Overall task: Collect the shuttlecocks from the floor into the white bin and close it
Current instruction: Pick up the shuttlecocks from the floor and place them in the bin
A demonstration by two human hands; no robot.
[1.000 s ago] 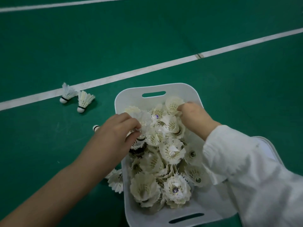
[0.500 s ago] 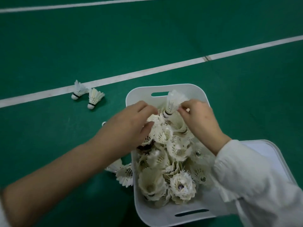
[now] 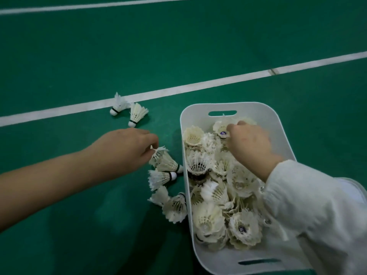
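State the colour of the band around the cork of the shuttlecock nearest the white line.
Black band on a white cork, on that shuttlecock; head view.

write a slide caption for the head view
Left hand pinches a floor shuttlecock beside the white bin while right hand presses the pile inside.

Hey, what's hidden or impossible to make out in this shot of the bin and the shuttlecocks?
Head view only:
- Bin right side and any lid: covered by the right sleeve.
- Right hand fingertips: buried among shuttlecocks, grip unclear.
- Left hand grip on the floor shuttlecock: fingertips hidden by its own knuckles.
- Shuttlecocks deeper in the bin: hidden by the top layer.
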